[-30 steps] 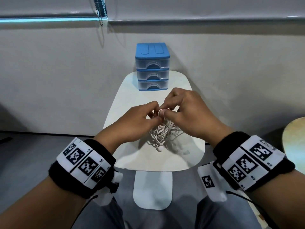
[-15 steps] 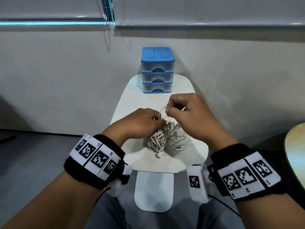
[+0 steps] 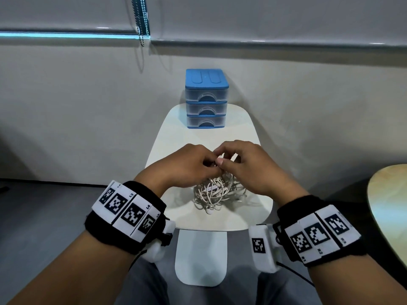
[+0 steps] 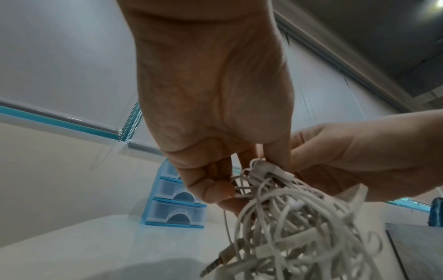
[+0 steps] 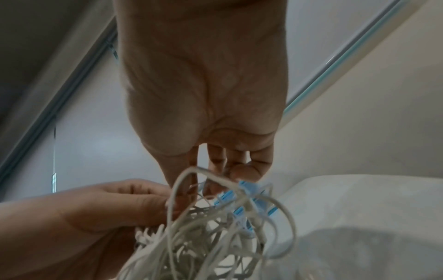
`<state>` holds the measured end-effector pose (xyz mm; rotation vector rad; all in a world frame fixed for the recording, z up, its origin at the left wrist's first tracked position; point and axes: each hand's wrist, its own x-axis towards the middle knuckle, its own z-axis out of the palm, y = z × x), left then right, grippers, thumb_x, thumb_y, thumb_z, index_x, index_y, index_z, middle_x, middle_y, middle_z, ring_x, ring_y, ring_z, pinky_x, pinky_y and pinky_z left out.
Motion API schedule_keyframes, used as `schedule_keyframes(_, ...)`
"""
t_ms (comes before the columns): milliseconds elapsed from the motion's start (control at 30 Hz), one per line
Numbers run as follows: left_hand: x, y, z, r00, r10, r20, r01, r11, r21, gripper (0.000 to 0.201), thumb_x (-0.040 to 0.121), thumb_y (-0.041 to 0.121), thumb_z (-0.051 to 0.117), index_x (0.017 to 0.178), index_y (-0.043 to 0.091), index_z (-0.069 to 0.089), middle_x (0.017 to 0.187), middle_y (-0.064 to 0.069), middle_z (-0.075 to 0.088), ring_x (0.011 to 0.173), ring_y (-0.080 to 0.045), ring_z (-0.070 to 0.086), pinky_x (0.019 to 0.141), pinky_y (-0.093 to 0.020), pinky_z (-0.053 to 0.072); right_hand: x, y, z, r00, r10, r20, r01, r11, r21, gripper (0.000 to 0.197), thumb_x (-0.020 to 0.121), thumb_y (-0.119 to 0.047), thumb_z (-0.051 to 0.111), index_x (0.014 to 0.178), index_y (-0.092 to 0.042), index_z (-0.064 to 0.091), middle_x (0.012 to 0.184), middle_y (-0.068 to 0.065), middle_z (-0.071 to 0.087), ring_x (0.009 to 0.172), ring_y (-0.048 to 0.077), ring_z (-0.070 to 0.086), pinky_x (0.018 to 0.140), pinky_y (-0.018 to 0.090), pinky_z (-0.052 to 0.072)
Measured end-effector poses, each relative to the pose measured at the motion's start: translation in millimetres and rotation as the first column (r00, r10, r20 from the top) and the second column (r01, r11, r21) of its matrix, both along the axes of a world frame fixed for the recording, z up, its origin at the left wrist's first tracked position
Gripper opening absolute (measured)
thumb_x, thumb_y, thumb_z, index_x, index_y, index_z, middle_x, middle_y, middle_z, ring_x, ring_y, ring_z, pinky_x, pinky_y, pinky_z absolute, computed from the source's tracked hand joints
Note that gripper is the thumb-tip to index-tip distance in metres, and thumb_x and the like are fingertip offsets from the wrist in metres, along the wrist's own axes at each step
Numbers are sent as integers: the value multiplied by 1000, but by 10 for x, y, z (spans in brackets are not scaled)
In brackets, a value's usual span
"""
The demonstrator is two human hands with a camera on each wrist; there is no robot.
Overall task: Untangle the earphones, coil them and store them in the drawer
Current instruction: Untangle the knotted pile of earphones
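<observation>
A tangled bundle of white earphones (image 3: 217,193) hangs from both hands just above the near part of a small white table (image 3: 198,139). My left hand (image 3: 193,166) pinches the top of the tangle (image 4: 268,172) with curled fingers. My right hand (image 3: 240,164) pinches cable loops (image 5: 206,176) beside it, thumb against the fingers. The metal jack plug (image 4: 215,265) sticks out at the bundle's lower left. A blue three-drawer unit (image 3: 206,100) stands at the table's far end, all drawers closed.
The wall runs close behind the drawer unit, with a blind chain (image 3: 141,20) hanging at upper left. A round wooden tabletop edge (image 3: 387,208) shows at the right. My knees lie under the table's near edge.
Both hands have come closer together over the tangle, the right hand dropping from its raised pull. The bundle hangs lower and more bunched.
</observation>
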<state>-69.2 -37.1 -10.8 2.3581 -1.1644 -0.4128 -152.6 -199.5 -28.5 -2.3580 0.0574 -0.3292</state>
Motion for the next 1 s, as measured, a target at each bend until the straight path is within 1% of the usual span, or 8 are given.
schedule_keyframes(100, 17, 50, 23, 996, 14, -86, -19, 998, -55, 35, 97, 45, 62, 83, 14, 74, 80, -3, 71, 70, -14, 60, 68, -31, 47, -21, -39, -39, 993, -76, 90, 81, 995, -59, 8, 91, -21, 72, 84, -24, 71, 86, -7, 61, 69, -4, 53, 70, 22, 37)
schedule_keyframes(200, 48, 150, 30, 984, -24, -179, -3, 989, -147, 14, 97, 28, 66, 94, 21, 77, 91, 4, 75, 90, -17, 69, 83, -35, 55, -44, -75, -64, 984, -119, 133, 131, 988, -85, 7, 91, -25, 73, 85, -27, 70, 96, -8, 51, 85, 2, 51, 76, 23, 40)
schedule_keyframes(300, 41, 217, -31, 988, -78, -130, 56, 985, -166, 9, 90, 19, 75, 96, 27, 75, 94, 11, 74, 87, -12, 71, 86, -37, 58, -75, -68, -50, 986, -90, 141, 102, 991, -87, 7, 92, -25, 72, 86, -27, 69, 102, -6, 51, 98, 16, 51, 84, 30, 42)
schedule_keyframes(467, -17, 230, -102, 992, -60, -108, 35, 975, -219, 5, 90, 26, 77, 92, 27, 72, 87, 13, 72, 81, -13, 69, 81, -38, 57, -139, -80, 0, 1000, 9, 25, -8, 998, -56, 12, 94, -19, 70, 82, -20, 67, 74, -8, 66, 70, 7, 57, 66, 21, 42)
schedule_keyframes(600, -52, 221, -97, 993, -49, -110, 24, 976, -216, 7, 96, 31, 69, 95, 25, 66, 93, 5, 72, 78, -15, 67, 77, -36, 54, -128, -108, -58, 996, 33, -77, -31, 999, 26, 16, 94, -17, 69, 78, -20, 66, 64, -12, 63, 59, 2, 52, 63, 23, 41)
schedule_keyframes(800, -88, 212, -93, 997, -28, -74, 6, 962, -273, 6, 97, 29, 68, 94, 24, 66, 87, 3, 70, 72, -15, 61, 69, -37, 53, -117, -77, -15, 974, 170, -147, -146, 975, 166, 16, 97, -16, 67, 81, -13, 69, 64, -10, 62, 58, 2, 50, 60, 18, 40)
schedule_keyframes(900, -104, 222, -96, 996, -17, -90, -10, 954, -299, 1, 97, 26, 69, 97, 27, 69, 84, 3, 71, 74, -22, 63, 69, -41, 53, -123, -123, -10, 981, 149, -120, -119, 965, 232, 9, 95, -9, 69, 87, -9, 74, 73, -2, 70, 66, 4, 59, 66, 18, 46)
schedule_keyframes(1000, -111, 222, -101, 994, -10, -106, -24, 950, -311, 4, 97, 25, 68, 101, 28, 68, 79, 5, 69, 70, -16, 62, 69, -39, 53, -160, -158, -23, 990, 114, -83, -84, 948, 306, 6, 92, -4, 70, 89, -7, 75, 75, 3, 69, 65, 5, 57, 61, 15, 44)
